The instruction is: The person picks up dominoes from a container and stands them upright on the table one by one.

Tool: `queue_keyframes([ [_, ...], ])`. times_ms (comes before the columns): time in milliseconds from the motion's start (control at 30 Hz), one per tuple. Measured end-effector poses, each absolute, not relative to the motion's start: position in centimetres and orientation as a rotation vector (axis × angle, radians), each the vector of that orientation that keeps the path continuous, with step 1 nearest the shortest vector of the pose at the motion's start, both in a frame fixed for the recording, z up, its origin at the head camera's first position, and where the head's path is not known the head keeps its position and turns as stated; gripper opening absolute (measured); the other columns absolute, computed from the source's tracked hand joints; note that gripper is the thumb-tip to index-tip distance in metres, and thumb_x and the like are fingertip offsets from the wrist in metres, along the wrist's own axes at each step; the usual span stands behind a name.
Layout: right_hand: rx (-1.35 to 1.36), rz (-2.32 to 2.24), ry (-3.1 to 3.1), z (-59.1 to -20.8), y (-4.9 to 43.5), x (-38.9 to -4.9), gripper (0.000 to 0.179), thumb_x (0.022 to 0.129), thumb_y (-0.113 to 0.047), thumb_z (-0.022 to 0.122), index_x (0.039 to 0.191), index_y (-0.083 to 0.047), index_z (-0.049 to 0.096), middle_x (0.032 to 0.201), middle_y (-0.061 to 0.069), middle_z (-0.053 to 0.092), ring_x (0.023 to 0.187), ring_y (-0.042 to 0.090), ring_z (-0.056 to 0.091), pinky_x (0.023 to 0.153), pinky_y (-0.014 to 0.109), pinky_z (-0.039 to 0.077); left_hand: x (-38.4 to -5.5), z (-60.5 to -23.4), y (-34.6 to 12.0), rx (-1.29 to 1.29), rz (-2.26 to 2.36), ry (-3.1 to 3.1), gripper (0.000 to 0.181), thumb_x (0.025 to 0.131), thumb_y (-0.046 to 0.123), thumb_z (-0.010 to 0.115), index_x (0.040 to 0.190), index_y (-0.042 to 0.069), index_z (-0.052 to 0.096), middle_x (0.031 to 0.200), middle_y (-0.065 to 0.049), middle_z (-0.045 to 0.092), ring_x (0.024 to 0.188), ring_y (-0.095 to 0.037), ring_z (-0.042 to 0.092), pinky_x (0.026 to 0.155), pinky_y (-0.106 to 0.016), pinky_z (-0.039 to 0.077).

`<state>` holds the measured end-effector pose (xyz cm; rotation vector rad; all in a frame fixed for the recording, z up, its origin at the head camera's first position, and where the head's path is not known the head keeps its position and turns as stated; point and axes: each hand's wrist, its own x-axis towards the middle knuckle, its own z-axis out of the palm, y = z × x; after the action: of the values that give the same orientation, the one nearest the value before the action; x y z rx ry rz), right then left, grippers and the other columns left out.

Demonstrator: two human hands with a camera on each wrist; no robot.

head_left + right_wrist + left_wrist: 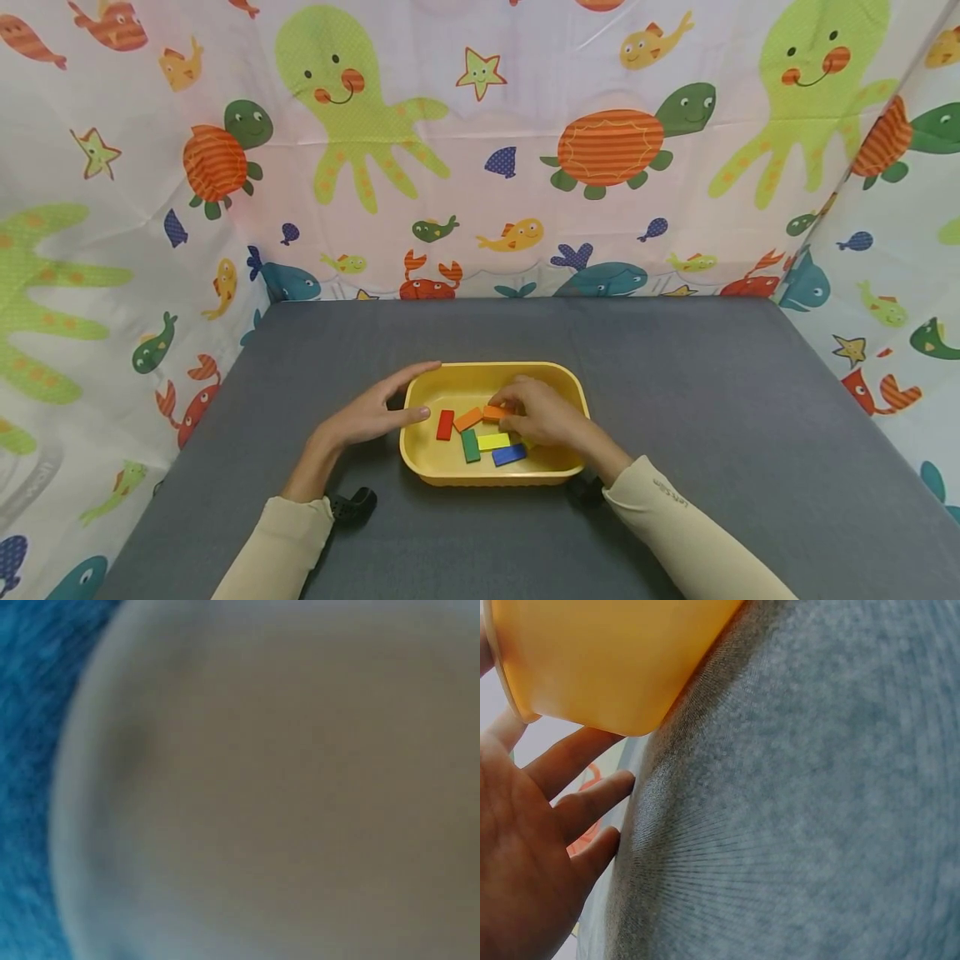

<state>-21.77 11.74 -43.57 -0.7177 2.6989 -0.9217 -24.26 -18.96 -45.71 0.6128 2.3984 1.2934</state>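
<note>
A yellow plastic tub [450,379] stands on the table, holding several small flat blocks. Inside it lie a red block [445,425], an orange block [468,419], a green block [470,446], a yellow block [493,442] and a blue block [509,454]. My left hand [375,411] rests at the tub's left end, fingers spread and the thumb over the rim; the left wrist view has its fingers [592,802] against the outer wall. Reaching into the tub, my right hand [542,412] pinches a second orange block [495,413] between thumb and fingers. It partly hides yellow behind it.
Dark grey cloth covers the table [675,400]. A curtain [480,167] printed with sea animals stands behind and at both sides. A dark wrist device [354,506] sits by the left sleeve. The right wrist view is a close, pale blur.
</note>
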Motion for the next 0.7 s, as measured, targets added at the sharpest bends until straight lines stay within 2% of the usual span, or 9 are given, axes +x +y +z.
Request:
queue_keyframes([
  [333,-0.747,-1.012,2.656,-43.57,12.08,-21.87,0.024,0.094,-0.011,0.072,0.118,-0.011,0.073,0.099,0.003,0.062,0.086,0.015,0.053,0.076,0.026,0.047,-24.27,-45.53,-18.87,0.599,1.283,2.405,0.068,0.092,0.037,0.071,0.151,0.048,0.039,0.163,0.005,0.036,0.150,-0.029,0.035,0.118,-0.068,0.029],
  [567,-0.727,-1.140,2.599,-43.52,12.27,-21.77,0.029,0.097,-0.010,0.068,0.125,-0.008,0.067,0.102,0.007,0.063,0.064,0.013,0.061,0.063,0.022,0.053,-24.13,-45.44,-18.78,0.586,1.284,2.398,0.068,0.092,0.037,0.071,0.151,0.049,0.038,0.163,0.006,0.035,0.150,-0.029,0.034,0.119,-0.067,0.030],
  [700,-0.760,-1.225,2.574,-43.51,12.35,-21.72,0.029,0.097,-0.008,0.067,0.126,-0.005,0.065,0.103,0.011,0.062,0.060,0.016,0.063,0.059,0.023,0.055,-24.03,-45.49,-18.81,0.580,1.289,2.395,0.068,0.092,0.037,0.071,0.151,0.048,0.038,0.164,0.005,0.035,0.151,-0.029,0.033,0.119,-0.068,0.028],
])
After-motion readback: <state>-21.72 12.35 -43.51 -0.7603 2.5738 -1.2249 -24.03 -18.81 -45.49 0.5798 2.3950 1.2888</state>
